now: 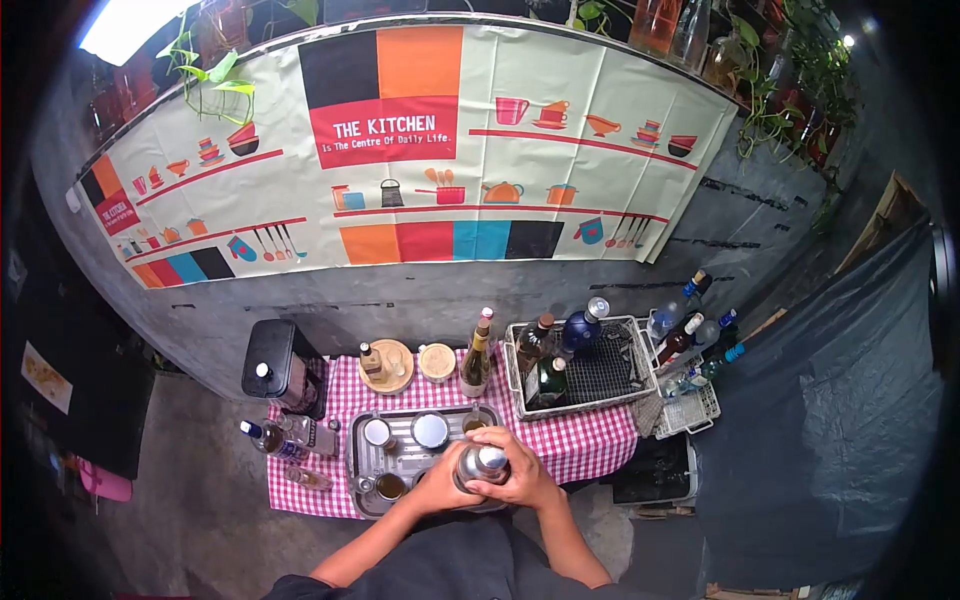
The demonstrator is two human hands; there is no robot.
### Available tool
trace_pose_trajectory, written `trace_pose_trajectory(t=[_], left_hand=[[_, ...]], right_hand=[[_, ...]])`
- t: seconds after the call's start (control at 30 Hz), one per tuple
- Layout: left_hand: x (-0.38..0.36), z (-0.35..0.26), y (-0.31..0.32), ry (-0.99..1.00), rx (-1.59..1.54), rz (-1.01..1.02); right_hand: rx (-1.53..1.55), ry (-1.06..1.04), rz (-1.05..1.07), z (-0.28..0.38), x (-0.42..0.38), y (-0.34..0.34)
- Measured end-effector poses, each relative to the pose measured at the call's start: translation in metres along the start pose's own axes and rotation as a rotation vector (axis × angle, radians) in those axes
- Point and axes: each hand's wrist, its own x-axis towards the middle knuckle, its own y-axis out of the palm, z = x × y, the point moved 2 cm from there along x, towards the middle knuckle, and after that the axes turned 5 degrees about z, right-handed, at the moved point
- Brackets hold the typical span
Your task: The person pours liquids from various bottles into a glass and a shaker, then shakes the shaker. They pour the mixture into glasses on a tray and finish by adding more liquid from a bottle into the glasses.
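Both hands are wrapped round a silver metal cocktail shaker point(484, 462), held up over the front of a metal tray point(408, 462). My left hand point(438, 488) grips its left side. My right hand point(524, 474) closes round the right side, with fingers reaching over near the top. Beneath and around the hands, the tray carries a glass with brownish liquid point(390, 487), a pale-topped glass mug point(378, 432), a round white-topped container point(430, 430) and another glass point(474, 422) partly behind my right hand. The shaker and hands hide the tray's right front.
A wire basket point(600, 408) with several bottles stands at right on the checkered tablecloth point(590, 450). Behind the tray are a tall bottle point(476, 368) and a round wooden board point(398, 372). Bottles point(265, 436) and a black dispenser point(272, 365) stand left. More bottles point(690, 340) are far right.
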Motion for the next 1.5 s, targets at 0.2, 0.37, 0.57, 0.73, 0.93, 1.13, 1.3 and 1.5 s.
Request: trace_pose_trajectory(t=[0.2, 0.37, 0.57, 0.73, 0.93, 1.13, 1.3, 1.5], left_hand=[[-0.01, -0.017, 0.006, -0.033, 0.276, -0.237], [-0.02, -0.021, 0.01, -0.194, 0.319, -0.333], [-0.039, -0.02, -0.008, -0.178, 0.365, -0.356], [-0.052, -0.032, -0.038, -0.207, 0.422, -0.312], [-0.065, -0.044, -0.085, 0.009, 0.337, -0.362], [-0.091, -0.037, -0.12, 0.012, -0.193, -0.068], [-0.104, -0.043, -0.144, 0.041, -0.371, 0.091], [-0.119, -0.026, -0.148, 0.097, -0.596, 0.258]], right_hand=[[0.013, 0.135, -0.103, -0.014, -0.012, -0.022], [-0.147, 0.144, 0.02, -0.023, 0.0, -0.02], [-0.187, 0.126, 0.077, -0.029, 0.027, 0.007], [-0.303, 0.165, 0.125, -0.034, 0.058, 0.02], [-0.427, -0.04, 0.068, -0.005, 0.093, 0.047], [-0.475, -0.202, 0.053, 0.048, 0.116, 0.069], [-0.529, -0.337, 0.099, 0.086, 0.13, 0.081], [-0.451, -0.464, 0.185, 0.116, 0.142, 0.095]])
